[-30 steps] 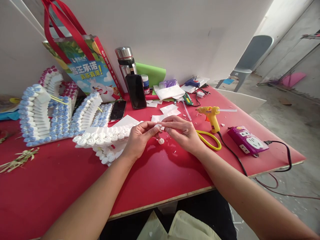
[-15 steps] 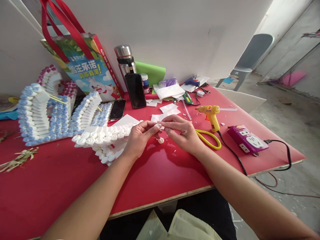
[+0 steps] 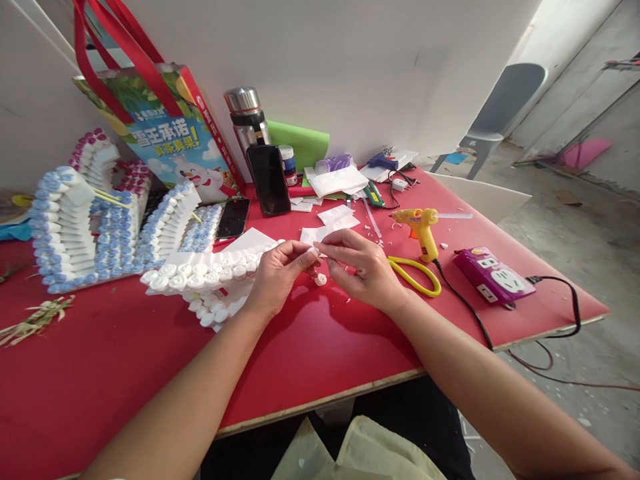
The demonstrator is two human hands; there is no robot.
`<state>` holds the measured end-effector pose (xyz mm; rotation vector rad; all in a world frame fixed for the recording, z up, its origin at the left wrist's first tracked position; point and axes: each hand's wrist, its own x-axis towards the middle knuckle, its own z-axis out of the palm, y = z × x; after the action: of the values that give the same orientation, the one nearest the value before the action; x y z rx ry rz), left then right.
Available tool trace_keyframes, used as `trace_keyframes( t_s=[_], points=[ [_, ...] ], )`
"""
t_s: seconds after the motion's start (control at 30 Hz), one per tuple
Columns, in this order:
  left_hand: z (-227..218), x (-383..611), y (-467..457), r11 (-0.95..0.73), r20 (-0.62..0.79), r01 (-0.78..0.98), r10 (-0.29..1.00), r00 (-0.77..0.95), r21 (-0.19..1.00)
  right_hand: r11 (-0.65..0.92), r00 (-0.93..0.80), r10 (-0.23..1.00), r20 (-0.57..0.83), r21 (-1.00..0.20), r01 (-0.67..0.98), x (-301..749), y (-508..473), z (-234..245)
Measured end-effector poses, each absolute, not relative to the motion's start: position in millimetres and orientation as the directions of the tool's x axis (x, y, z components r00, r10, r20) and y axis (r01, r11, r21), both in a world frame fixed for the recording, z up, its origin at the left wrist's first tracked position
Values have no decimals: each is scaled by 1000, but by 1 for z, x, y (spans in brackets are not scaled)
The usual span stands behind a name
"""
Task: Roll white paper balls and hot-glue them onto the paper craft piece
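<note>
Left grip (image 3: 275,275) pinching white piece (image 3: 317,251), right grip (image 3: 371,272) spread wider than before

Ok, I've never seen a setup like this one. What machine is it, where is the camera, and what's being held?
There's no machine: these are a person's bare hands, seen forward and down from one camera worn on the head. The left hand pinches a small white piece; the right hand meets it there, its grip unclear. Just below is a white rosette, held or lying, I can't tell. On the red table, white rosettes in rows stand at the person's left; a yellow glue gun and a purple socket box are at the right.
</note>
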<state>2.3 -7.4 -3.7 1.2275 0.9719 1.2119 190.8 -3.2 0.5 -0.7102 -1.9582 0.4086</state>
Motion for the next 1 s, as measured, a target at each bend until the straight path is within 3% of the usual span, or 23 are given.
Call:
trace_keyframes(
  t_s=[0.27, 0.57, 1.0],
  points=[
    [-5, 1, -7, -69, 86, -134, 988, 126, 989, 799, -399, 598, 696, -471, 375, 190, -3, 2],
    [-6, 1, -6, -105, 121, -116, 982, 147, 988, 853, -445, 476, 759, -275, 442, 190, -2, -2],
    [-9, -2, -5, -138, 143, -46, 977, 159, 989, 832, -562, 422, 711, -58, 551, 190, -4, 1]
  ],
)
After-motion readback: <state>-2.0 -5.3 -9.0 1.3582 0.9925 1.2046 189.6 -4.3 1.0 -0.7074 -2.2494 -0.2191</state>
